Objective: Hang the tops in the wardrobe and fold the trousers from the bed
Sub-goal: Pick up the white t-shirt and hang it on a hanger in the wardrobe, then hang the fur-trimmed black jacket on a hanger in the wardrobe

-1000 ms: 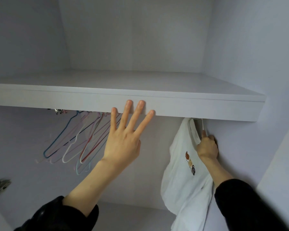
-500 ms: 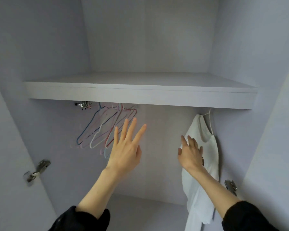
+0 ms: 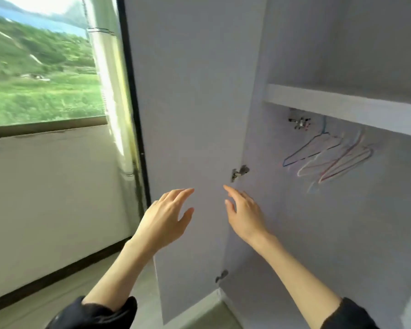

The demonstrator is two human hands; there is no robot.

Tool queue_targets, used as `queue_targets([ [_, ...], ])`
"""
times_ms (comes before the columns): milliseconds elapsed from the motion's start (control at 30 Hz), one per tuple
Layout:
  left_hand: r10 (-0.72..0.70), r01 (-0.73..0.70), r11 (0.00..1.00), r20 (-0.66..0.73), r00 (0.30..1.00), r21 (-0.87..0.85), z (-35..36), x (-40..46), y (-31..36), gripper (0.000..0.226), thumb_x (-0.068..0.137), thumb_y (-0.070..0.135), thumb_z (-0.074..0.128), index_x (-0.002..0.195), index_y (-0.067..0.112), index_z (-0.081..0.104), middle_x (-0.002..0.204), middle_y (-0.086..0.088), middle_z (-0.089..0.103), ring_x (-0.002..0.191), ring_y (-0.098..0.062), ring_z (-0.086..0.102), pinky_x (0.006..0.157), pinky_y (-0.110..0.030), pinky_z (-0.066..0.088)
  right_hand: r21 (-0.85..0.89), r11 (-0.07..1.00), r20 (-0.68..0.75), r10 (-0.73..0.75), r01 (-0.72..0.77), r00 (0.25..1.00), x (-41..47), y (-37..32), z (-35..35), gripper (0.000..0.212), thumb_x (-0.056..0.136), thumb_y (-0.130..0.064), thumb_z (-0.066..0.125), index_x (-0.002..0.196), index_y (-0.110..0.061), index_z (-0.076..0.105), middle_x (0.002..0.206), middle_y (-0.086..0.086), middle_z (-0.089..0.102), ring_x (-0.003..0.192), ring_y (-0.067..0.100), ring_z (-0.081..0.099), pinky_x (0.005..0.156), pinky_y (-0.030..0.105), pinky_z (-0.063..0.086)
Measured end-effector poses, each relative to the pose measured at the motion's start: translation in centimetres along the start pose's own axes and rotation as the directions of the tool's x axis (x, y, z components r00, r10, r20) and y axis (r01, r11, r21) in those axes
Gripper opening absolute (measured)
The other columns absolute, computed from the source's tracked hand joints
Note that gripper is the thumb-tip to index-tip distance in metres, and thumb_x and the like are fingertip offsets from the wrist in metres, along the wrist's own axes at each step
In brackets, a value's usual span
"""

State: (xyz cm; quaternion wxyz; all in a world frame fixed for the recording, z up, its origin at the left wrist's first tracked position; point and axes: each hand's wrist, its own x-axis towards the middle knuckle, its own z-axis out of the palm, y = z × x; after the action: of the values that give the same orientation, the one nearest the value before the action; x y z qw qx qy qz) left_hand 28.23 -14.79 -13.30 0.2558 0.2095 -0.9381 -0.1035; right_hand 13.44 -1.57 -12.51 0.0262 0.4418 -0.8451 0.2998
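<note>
Both hands are raised in front of the open wardrobe door, empty, fingers loosely spread and holding nothing. The left hand hovers before the door's inner face, near its lower half, fingers pointing up and to the right, thumb out to the side. The right hand is just to the right of it, a small gap between the two, its fingertips aimed up toward the upper hinge on the door's inner edge; whether either hand touches the door cannot be told. Dark sleeves cover both forearms near the bottom edge.

A second hinge sits lower on the same edge of the door. To the right of the door lies the wardrobe interior — pale walls, with a shelf across the top. Under the shelf, right of the door, a bunch of empty wire hangers in blue, white, pink and red hangs close to a metal rail bracket. A pale blurred patch at the far right edge, low down, may be fabric; it is too indistinct to say.

To the left of the door stand a dark frame and a gathered curtain, then a window showing green hillside — below it a plain wall with a dark skirting strip meeting the floor.
</note>
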Motion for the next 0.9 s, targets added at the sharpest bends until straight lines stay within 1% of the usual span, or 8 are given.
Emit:
queue_targets([
  [100,-0.211,0.212,0.976,-0.033,0.977,0.053,-3.9,-5.7,-6.6,0.046,0.096,0.038,0.044,0.140,0.031,0.037,0.137,0.011,0.046,0.127,-0.012,0.041,0.094,-0.029,0.040,0.124,0.982,0.123,-0.155,0.140,0.980,0.2,-7.3,5.7,0.041,0.098,-0.020,0.043,0.139,-0.020,0.044,0.129,0.003,0.055,0.120,0.018,0.050,0.095,0.026,0.037],
  [167,-0.298,0.303,0.951,-0.073,0.952,0.059,-5.8,-8.5,-9.7,0.043,0.096,0.035,0.045,0.138,0.029,0.041,0.134,0.008,0.049,0.123,-0.013,0.044,0.093,-0.029,0.041,0.196,0.959,0.173,-0.239,0.204,0.956,0.5,-11.0,8.3,0.040,0.098,-0.020,0.044,0.138,-0.020,0.046,0.126,0.001,0.057,0.116,0.016,0.052,0.091,0.026,0.039],
  [400,-0.624,0.647,0.755,-0.187,0.759,0.107,-12.2,-18.3,-21.1,0.041,0.097,0.029,0.043,0.138,0.025,0.042,0.135,0.008,0.048,0.124,-0.010,0.043,0.092,-0.025,0.038,0.401,0.825,0.309,-0.532,0.399,0.788,2.8,-25.3,19.4,0.039,0.096,-0.018,0.048,0.135,-0.017,0.048,0.117,0.001,0.061,0.110,0.017,0.056,0.097,0.030,0.041],
  [567,-0.763,0.826,0.555,-0.333,0.554,0.101,-17.2,-21.4,-30.9,0.040,0.096,0.027,0.045,0.136,0.025,0.045,0.135,0.007,0.049,0.124,-0.012,0.044,0.096,-0.029,0.039,0.516,0.706,0.363,-0.693,0.485,0.623,7.2,-35.6,27.9,0.039,0.096,-0.016,0.049,0.135,-0.016,0.049,0.116,0.002,0.062,0.109,0.017,0.057,0.096,0.026,0.039],
  [700,-0.827,0.906,0.422,-0.394,0.401,0.034,-19.4,-22.5,-36.2,0.039,0.096,0.026,0.046,0.135,0.023,0.046,0.134,0.006,0.049,0.122,-0.013,0.045,0.098,-0.035,0.041,0.608,0.625,0.372,-0.769,0.490,0.520,10.2,-42.1,32.9,0.038,0.096,-0.017,0.050,0.133,-0.016,0.051,0.114,0.001,0.063,0.107,0.014,0.057,0.089,0.014,0.033],
  [800,-0.846,0.948,0.311,-0.472,0.246,-0.063,-20.2,-23.8,-39.5,0.038,0.095,0.025,0.047,0.134,0.024,0.048,0.133,0.008,0.050,0.122,-0.012,0.045,0.099,-0.036,0.041,0.650,0.523,0.396,-0.852,0.551,0.343,11.9,-47.1,37.0,0.037,0.096,-0.021,0.051,0.133,-0.018,0.050,0.115,-0.001,0.063,0.110,0.012,0.057,0.093,0.017,0.034],
  [867,-0.842,0.956,0.258,-0.517,0.153,-0.136,-20.6,-24.7,-40.9,0.037,0.095,0.025,0.048,0.132,0.025,0.049,0.132,0.009,0.051,0.121,-0.010,0.046,0.100,-0.035,0.040,0.674,0.483,0.405,-0.874,0.559,0.267,12.7,-50.2,39.0,0.037,0.097,-0.022,0.049,0.134,-0.019,0.049,0.116,-0.002,0.061,0.112,0.012,0.056,0.095,0.021,0.036],
  [900,-0.836,0.961,0.200,-0.544,0.066,-0.192,-20.8,-26.0,-42.1,0.036,0.095,0.026,0.047,0.132,0.026,0.050,0.132,0.011,0.051,0.121,-0.009,0.046,0.100,-0.031,0.039,0.702,0.442,0.410,-0.892,0.559,0.191,12.7,-53.0,41.2,0.037,0.097,-0.023,0.048,0.134,-0.020,0.048,0.117,-0.003,0.061,0.112,0.012,0.055,0.095,0.022,0.037],
])
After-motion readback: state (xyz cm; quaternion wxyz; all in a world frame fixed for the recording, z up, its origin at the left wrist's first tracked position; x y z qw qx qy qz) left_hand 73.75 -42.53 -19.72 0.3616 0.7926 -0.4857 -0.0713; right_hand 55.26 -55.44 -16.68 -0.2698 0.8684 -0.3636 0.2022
